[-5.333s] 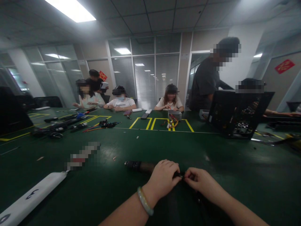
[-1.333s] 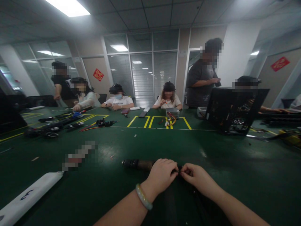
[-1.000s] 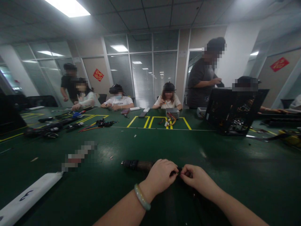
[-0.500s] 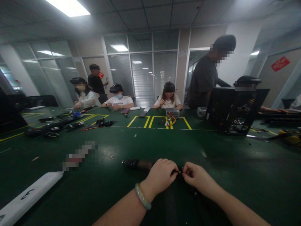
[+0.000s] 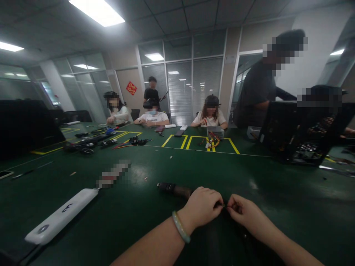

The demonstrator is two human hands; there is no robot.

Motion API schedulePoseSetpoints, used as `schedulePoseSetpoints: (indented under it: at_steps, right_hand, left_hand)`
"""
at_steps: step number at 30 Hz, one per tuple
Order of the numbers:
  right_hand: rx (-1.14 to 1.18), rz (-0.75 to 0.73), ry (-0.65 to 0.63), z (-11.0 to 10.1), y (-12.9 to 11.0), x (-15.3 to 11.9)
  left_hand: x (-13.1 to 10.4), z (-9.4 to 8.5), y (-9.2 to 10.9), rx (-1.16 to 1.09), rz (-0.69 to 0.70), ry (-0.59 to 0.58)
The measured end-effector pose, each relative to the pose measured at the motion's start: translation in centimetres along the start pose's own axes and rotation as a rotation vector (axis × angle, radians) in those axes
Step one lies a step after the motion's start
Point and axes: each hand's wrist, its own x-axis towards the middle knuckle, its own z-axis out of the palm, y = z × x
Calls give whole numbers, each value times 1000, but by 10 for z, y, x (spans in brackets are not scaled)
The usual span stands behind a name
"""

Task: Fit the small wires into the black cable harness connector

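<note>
My left hand (image 5: 203,207), with a pale green bangle on its wrist, is closed in a pinch at the front of the green table (image 5: 133,218). My right hand (image 5: 242,210) pinches just to its right, the fingertips of both nearly meeting. Between them is a tiny dark piece with a brassy glint, too small to name. A dark cylindrical tool (image 5: 174,189) lies behind my left hand, which hides its right end.
A white power bank (image 5: 63,214) with a cable lies at the left. Across the table are cable bundles (image 5: 91,142), a metal box with coloured wires (image 5: 215,132) and a black computer case (image 5: 294,136). Several people sit or stand beyond.
The view has turned to the left, so the scene sits further right. The standing person at the back has shifted behind the seated one. Both my hands keep their pinch.
</note>
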Motion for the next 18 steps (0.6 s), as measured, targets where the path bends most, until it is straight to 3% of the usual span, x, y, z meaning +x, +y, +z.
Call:
schedulePoseSetpoints:
  at_steps: [18]
  right_hand:
    - [-38, -36, 16, -3, 1, 4]
  left_hand:
    - [4, 8, -1, 43, -45, 42]
